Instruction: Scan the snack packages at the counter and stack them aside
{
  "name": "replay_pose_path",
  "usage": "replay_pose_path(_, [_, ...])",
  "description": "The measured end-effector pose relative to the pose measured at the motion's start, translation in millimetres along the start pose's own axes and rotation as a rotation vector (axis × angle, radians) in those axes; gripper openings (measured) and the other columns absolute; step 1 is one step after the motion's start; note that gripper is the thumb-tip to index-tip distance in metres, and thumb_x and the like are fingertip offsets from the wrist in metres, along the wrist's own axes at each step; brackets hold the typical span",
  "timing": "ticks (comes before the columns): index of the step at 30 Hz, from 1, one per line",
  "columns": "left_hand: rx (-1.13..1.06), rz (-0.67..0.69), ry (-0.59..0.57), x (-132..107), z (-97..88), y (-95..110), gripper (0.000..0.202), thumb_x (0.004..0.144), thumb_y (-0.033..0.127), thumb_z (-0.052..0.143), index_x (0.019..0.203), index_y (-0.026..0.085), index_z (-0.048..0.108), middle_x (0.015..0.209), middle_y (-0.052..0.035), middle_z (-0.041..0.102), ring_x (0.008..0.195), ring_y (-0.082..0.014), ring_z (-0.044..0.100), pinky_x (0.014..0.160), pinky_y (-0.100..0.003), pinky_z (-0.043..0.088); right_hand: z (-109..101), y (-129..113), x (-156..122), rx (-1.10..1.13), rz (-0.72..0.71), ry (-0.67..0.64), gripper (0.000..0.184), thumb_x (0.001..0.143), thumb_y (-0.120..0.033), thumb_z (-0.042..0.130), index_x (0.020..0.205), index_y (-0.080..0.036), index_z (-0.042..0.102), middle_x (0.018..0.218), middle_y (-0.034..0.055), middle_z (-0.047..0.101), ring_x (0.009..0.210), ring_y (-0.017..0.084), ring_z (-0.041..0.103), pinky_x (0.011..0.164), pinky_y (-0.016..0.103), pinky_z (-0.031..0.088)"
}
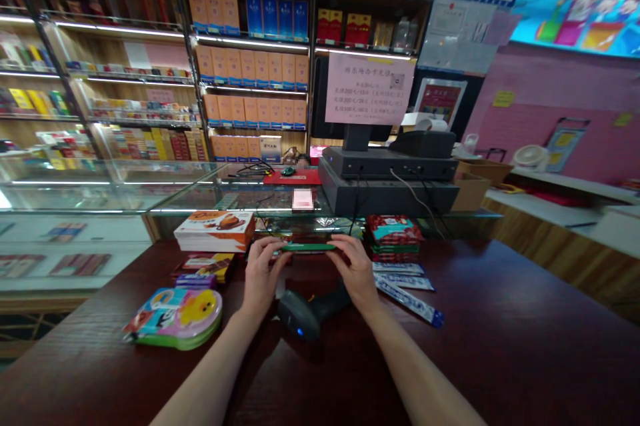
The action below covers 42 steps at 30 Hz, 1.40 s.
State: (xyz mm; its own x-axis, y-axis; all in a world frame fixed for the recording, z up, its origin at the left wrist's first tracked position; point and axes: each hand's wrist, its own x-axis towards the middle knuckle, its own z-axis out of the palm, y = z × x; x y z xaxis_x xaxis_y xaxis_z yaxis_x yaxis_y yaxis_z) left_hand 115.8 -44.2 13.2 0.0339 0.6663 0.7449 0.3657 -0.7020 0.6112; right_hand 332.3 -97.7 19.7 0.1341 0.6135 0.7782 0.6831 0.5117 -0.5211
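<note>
Both my hands hold a flat green pack (307, 248) by its ends, edge-on above the dark wooden counter (500, 346). My left hand (261, 276) grips its left end with curled fingers. My right hand (356, 273) grips its right end the same way. A dark handheld barcode scanner (306, 313) lies on the counter just below and between my hands, a blue light on its head.
A stack of orange-and-white boxes (215, 229) sits to the left, with purple bars (203, 269) and a colourful round pack (175, 316) nearer. Red-teal packets (393, 237) and blue-white strips (407, 293) lie to the right. A till with its screen (385, 179) stands behind on the glass case.
</note>
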Motion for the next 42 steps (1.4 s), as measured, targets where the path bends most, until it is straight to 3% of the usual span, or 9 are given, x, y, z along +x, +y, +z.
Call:
replay_pose_path(6, [0.023, -0.064, -0.035, 1.4, 2.3, -3.8, 0.02, 0.091, 0.038, 0.06, 0.103, 0.024, 0.068, 0.103, -0.0045, 0.069, 0.102, -0.0215, 0.064, 0.093, -0.035, 0.052, 7.5, -1.2, -0.4, 0.023, 0.155, 0.005, 0.022, 0.093, -0.041, 0.061, 0.102, -0.024, 0.071, 0.091, 0.0048, 0.068, 0.084, 0.022, 0.065, 0.079, 0.032, 0.054])
replay_pose_path(11, [0.028, -0.162, 0.033, 0.2, 8.2, -1.4, 0.045, 0.09, 0.04, 0.063, 0.131, 0.024, 0.055, 0.099, -0.0027, 0.069, 0.092, -0.019, 0.067, 0.084, -0.033, 0.053, 14.0, -5.1, -0.2, 0.156, 0.312, 0.019, 0.027, 0.089, -0.047, 0.063, 0.097, -0.022, 0.068, 0.087, 0.0029, 0.072, 0.073, 0.019, 0.065, 0.071, 0.029, 0.053])
replay_pose_path(15, [0.227, 0.044, 0.045, 1.2, 8.6, 1.0, 0.041, 0.095, 0.034, 0.059, 0.135, 0.027, 0.056, 0.106, -0.0054, 0.07, 0.102, -0.0208, 0.063, 0.095, -0.039, 0.048, 18.5, -6.0, 0.5, 0.266, 0.369, 0.052, 0.026, 0.086, -0.046, 0.066, 0.094, -0.021, 0.067, 0.089, 0.0037, 0.075, 0.08, 0.021, 0.069, 0.076, 0.03, 0.053])
replay_pose_path(18, [0.385, 0.211, -0.021, 4.3, 5.5, 4.4, 0.035, 0.099, 0.027, 0.051, 0.132, 0.029, 0.061, 0.104, -0.0049, 0.072, 0.108, -0.022, 0.059, 0.106, -0.045, 0.039, 19.8, -5.9, 0.8, 0.294, 0.397, 0.081, 0.025, 0.086, -0.045, 0.066, 0.092, -0.021, 0.066, 0.091, 0.004, 0.075, 0.082, 0.021, 0.069, 0.078, 0.031, 0.053])
replay_pose_path(21, [0.461, 0.287, -0.077, 7.9, 2.1, 8.2, 0.04, 0.1, 0.023, 0.046, 0.138, 0.03, 0.057, 0.104, -0.0037, 0.072, 0.111, -0.0213, 0.057, 0.116, -0.048, 0.03, 19.2, -5.5, 1.5, 0.281, 0.414, 0.097, 0.025, 0.086, -0.046, 0.066, 0.092, -0.021, 0.066, 0.089, 0.0042, 0.074, 0.081, 0.021, 0.069, 0.077, 0.031, 0.053])
replay_pose_path(26, [0.525, 0.349, -0.21, 14.2, -4.7, 11.7, 0.054, 0.098, 0.033, 0.052, 0.151, 0.029, 0.041, 0.118, -0.0054, 0.069, 0.123, -0.0248, 0.053, 0.123, -0.056, 0.015, 17.4, -3.7, 4.3, 0.291, 0.43, 0.124, 0.026, 0.085, -0.045, 0.066, 0.094, -0.021, 0.066, 0.091, 0.0051, 0.075, 0.082, 0.022, 0.07, 0.079, 0.033, 0.054])
replay_pose_path(31, [0.543, 0.374, -0.361, 19.4, -13.0, 8.2, 0.095, 0.082, 0.046, 0.073, 0.158, 0.027, 0.021, 0.136, -0.0098, 0.059, 0.136, -0.0315, 0.044, 0.123, -0.061, 0.011, 16.2, -7.4, 7.4, 0.325, 0.439, 0.131, 0.025, 0.084, -0.043, 0.067, 0.095, -0.021, 0.067, 0.092, 0.0055, 0.076, 0.082, 0.022, 0.071, 0.079, 0.034, 0.055])
replay_pose_path(37, [0.585, 0.372, -0.334, 17.3, -13.8, 4.8, 0.103, 0.077, 0.039, 0.077, 0.159, 0.024, 0.016, 0.138, -0.0133, 0.053, 0.138, -0.033, 0.042, 0.123, -0.061, 0.013, 14.7, -19.1, 8.6, 0.331, 0.418, 0.105, 0.022, 0.085, -0.041, 0.067, 0.094, -0.021, 0.068, 0.093, 0.005, 0.077, 0.083, 0.022, 0.071, 0.081, 0.033, 0.055])
replay_pose_path(42, [0.599, 0.354, -0.266, 13.1, -12.3, 3.3, 0.093, 0.077, 0.042, 0.076, 0.156, 0.025, 0.028, 0.135, -0.0137, 0.052, 0.135, -0.0341, 0.044, 0.122, -0.062, 0.016, 14.3, -24.7, 9.2, 0.343, 0.411, 0.082, 0.02, 0.085, -0.04, 0.067, 0.093, -0.021, 0.068, 0.092, 0.0044, 0.077, 0.083, 0.022, 0.072, 0.08, 0.033, 0.056])
